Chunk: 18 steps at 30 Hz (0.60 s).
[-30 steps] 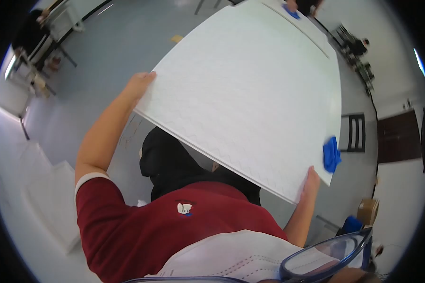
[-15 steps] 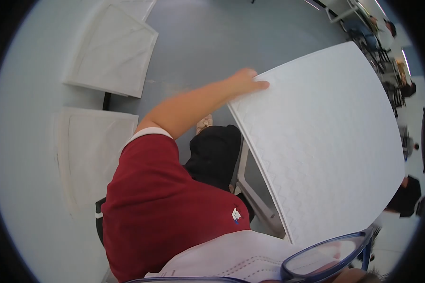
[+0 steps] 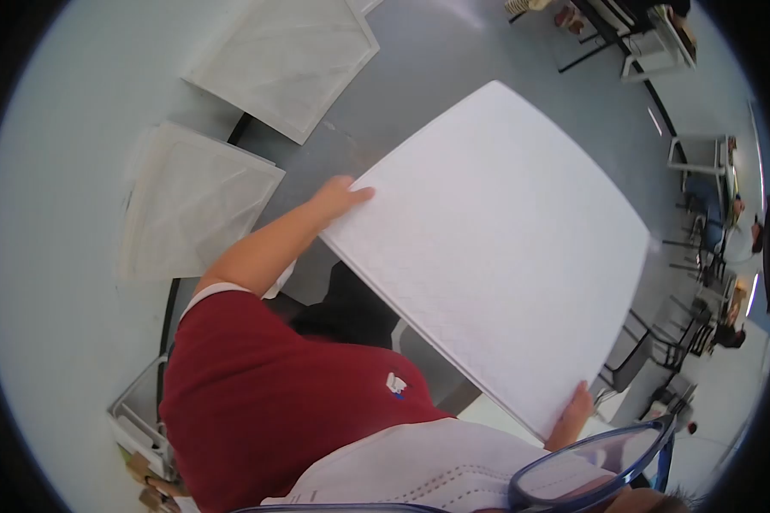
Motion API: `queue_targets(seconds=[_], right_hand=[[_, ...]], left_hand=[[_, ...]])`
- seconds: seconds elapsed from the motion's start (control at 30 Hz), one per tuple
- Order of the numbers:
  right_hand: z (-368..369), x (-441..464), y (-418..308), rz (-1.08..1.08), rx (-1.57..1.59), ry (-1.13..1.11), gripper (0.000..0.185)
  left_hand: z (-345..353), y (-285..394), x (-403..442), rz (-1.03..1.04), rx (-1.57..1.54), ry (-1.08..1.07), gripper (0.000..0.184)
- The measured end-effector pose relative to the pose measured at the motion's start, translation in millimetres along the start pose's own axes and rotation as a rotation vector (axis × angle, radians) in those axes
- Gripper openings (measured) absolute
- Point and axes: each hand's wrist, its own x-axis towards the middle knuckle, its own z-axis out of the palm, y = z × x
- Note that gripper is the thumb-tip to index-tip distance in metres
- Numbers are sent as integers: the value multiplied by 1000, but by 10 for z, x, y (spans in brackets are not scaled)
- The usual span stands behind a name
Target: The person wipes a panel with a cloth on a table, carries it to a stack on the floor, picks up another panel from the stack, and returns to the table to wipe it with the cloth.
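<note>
A large flat white panel (image 3: 496,248), with a faint zigzag pattern near its near edge, is held out in front of my body. My left hand (image 3: 340,198) grips its left corner, thumb on the top face and the other fingers out of sight underneath. At the lower right corner, my right hand (image 3: 571,415) is wrapped round the edge, partly hidden by the panel and the glasses. The panel hides what lies under it.
Pale framed panels (image 3: 287,64) lean against the wall on the left, with another stack (image 3: 201,197) nearer me. A grey container (image 3: 137,419) stands low on the left. Chairs (image 3: 633,355), tables and several people are along the right. Grey floor (image 3: 402,60) shows ahead.
The view has turned, and the panel now sits further left and at a steeper slant. My left hand keeps its corner. My right hand has come into clear view on the panel's edge.
</note>
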Motion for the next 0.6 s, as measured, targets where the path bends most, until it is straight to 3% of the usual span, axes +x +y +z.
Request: queue_targets(seconds=[0.1, 0.27, 0.6], right_hand=[[413, 527, -544, -58, -35, -171, 36], [1118, 1448, -1105, -62, -209, -313, 39], [2597, 2428, -2557, -223, -422, -638, 47]], left_hand=[[-386, -311, 180, -56, 56, 127, 42], [-846, -491, 77, -179, -168, 232, 53], [-1029, -671, -441, -413, -418, 450, 47]])
